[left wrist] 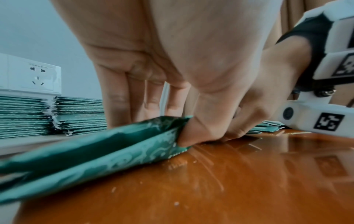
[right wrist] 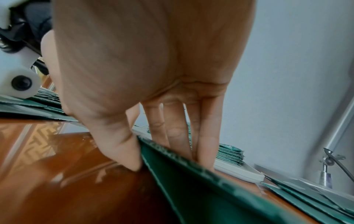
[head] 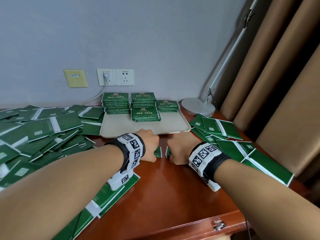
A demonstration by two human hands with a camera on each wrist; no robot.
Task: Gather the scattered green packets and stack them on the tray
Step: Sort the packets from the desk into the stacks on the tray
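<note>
A beige tray (head: 121,125) sits at the back of the wooden table and carries several stacks of green packets (head: 144,105). Just in front of its near edge, both hands stand green packets on edge on the table. My left hand (head: 149,144) (left wrist: 168,115) pinches its green packets (head: 158,152) (left wrist: 95,151) between thumb and fingers. My right hand (head: 181,148) (right wrist: 162,144) pinches another green packet (head: 168,151) (right wrist: 191,189) the same way. The two hands are a small gap apart.
A big heap of loose packets (head: 43,132) covers the table's left side and a smaller scatter (head: 221,129) lies on the right. More packets (head: 110,196) lie under my left forearm. A lamp base (head: 199,106) stands right of the tray, curtains beyond it.
</note>
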